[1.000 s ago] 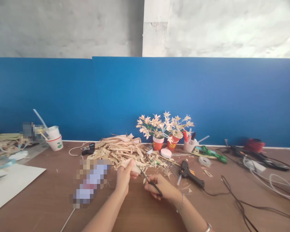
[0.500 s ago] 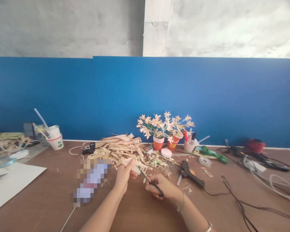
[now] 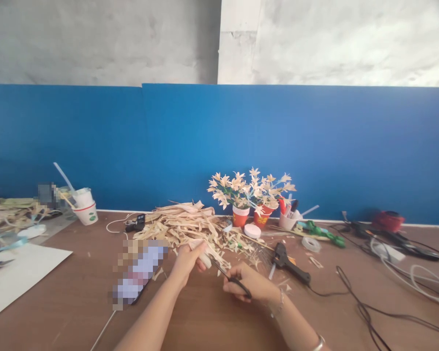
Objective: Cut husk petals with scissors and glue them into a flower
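My left hand (image 3: 186, 265) is closed on a pale corn husk piece (image 3: 206, 259), which sticks out past the thumb and fingers. In my right hand (image 3: 246, 282) is a pair of black-handled scissors (image 3: 237, 281); the fingers wrap round the handles and the blades point up and left, with their tips at the husk piece. Whether the blades are cutting into it I cannot tell. Just beyond both hands lies a heap of dry husk strips (image 3: 179, 222), with small scraps (image 3: 241, 243) along its right side.
Husk flowers (image 3: 237, 185) stand in red paper cups (image 3: 240, 217) behind the heap. A black glue gun (image 3: 287, 263) and its cord lie right of my hand. On the left are a blurred-out phone (image 3: 141, 273), a white sheet (image 3: 29, 278) and a cup (image 3: 87, 213).
My right hand and the scissors have shifted slightly right. The husk piece in my left hand has turned a little. The view has moved slightly.
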Motion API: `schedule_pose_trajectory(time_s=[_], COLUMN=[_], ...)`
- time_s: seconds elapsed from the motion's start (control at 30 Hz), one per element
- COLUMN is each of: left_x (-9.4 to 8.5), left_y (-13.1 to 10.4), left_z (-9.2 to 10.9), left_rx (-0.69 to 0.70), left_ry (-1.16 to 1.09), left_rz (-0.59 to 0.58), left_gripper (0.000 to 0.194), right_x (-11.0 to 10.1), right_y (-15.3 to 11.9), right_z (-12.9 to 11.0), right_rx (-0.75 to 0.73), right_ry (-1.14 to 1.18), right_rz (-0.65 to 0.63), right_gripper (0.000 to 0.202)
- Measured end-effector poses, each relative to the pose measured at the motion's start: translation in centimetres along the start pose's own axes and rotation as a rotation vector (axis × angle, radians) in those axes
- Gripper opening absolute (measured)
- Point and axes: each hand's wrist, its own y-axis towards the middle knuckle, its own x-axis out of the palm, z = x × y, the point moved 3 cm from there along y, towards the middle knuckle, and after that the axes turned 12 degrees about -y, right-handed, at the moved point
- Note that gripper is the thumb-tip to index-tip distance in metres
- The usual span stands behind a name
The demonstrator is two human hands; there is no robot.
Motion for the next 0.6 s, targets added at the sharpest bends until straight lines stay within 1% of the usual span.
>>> schedule_pose_trajectory(time_s=[0.23, 0.43, 0.53, 0.6], left_x=[-0.30, -0.35, -0.29, -0.33], left_y=[0.22, 0.25, 0.28, 0.37], left_z=[-0.10, -0.14, -0.09, -0.04], left_rx=[-0.016, -0.046, -0.047, -0.035], left_ry=[0.068, 0.098, 0.110, 0.114], left_rz=[-0.071, -0.080, -0.092, -0.079], left_gripper=[0.037, 0.035, 0.034, 0.034], right_x=[-0.33, -0.46, -0.37, -0.24], right_y=[-0.42, -0.27, -0.17, -0.11], right_z=[-0.37, 0.06, 0.21, 0.30], right_rx=[0.019, 0.041, 0.041, 0.046], right_ry=[-0.075, -0.120, -0.105, -0.077], right_rz=[0.001, 0.003, -0.001, -0.016], right_gripper=[0.015, 0.016, 0.016, 0.016])
